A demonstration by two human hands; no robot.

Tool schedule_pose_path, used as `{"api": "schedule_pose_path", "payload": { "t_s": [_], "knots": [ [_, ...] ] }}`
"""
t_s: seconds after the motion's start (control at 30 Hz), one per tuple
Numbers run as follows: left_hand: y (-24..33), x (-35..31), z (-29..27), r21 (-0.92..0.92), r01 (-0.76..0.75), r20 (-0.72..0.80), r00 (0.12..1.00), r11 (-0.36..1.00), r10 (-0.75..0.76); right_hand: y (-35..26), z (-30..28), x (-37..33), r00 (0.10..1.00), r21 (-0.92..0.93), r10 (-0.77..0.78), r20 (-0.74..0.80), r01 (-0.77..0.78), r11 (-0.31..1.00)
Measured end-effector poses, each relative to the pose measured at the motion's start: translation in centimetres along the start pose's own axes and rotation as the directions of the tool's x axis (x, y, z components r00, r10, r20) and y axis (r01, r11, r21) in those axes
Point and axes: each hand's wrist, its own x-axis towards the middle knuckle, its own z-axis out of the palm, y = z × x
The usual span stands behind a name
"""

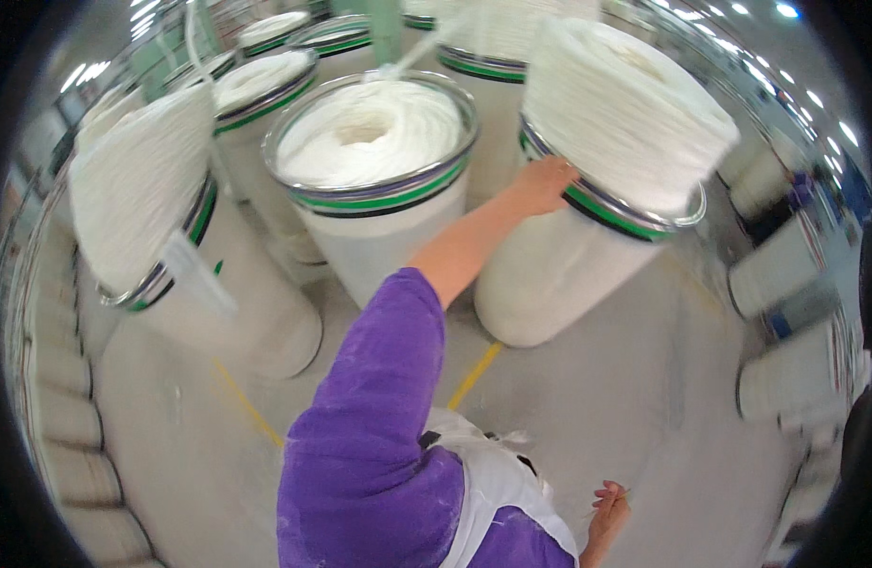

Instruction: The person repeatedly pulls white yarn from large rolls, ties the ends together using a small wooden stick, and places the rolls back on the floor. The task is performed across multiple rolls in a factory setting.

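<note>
My left hand [547, 185], at the end of a purple sleeve, grips the metal rim of a tall white sliver can [559, 270] at the right. This can leans, and a thick coil of white fibre sliver [635, 114] bulges high above its rim. Low at the right, beside my white apron, my right hand [610, 511] hangs with fingers curled; something thin seems to be between them, too small to name. Just left of the gripped can stands another sliver can [379, 232], its white coil [370, 133] lying about level with the rim.
A third can [237, 312] leans at the left with sliver piled above its rim. More cans [266, 85] stand behind, around a green post [386, 33]. Yellow lines [474, 376] mark the grey floor. Rows of cans line the left edge; others [796, 369] stand at the right.
</note>
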Motion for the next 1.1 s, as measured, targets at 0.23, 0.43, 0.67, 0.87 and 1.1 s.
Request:
{"api": "schedule_pose_path", "payload": {
  "t_s": [0.23,0.43,0.67,0.87,1.1],
  "knots": [
    [-0.7,4.3,1.6,0.240,-0.050,-0.009,0.999,0.969,0.054,-6.9,-2.4,20.0,0.906,-0.132,-0.391,0.163,0.413,0.901],
    [-1.9,7.7,2.3,0.312,-0.088,0.036,0.996,0.946,0.081,-12.4,-0.9,29.6,0.774,0.120,-0.579,0.257,0.569,0.814],
    [1.8,7.7,5.2,0.460,0.219,0.040,0.963,0.861,-0.266,-19.2,0.1,39.1,0.511,0.141,-0.805,0.299,0.811,0.568],
    [10.7,6.1,6.5,0.524,0.364,-0.087,0.922,0.770,-0.377,-19.6,0.6,47.4,0.157,0.214,-0.975,0.159,0.958,0.189],
    [26.1,5.7,8.5,0.487,0.381,-0.119,0.920,0.786,-0.373,-14.5,-3.3,58.7,-0.058,0.262,-0.998,-0.037,0.963,-0.066]
  ]
}}
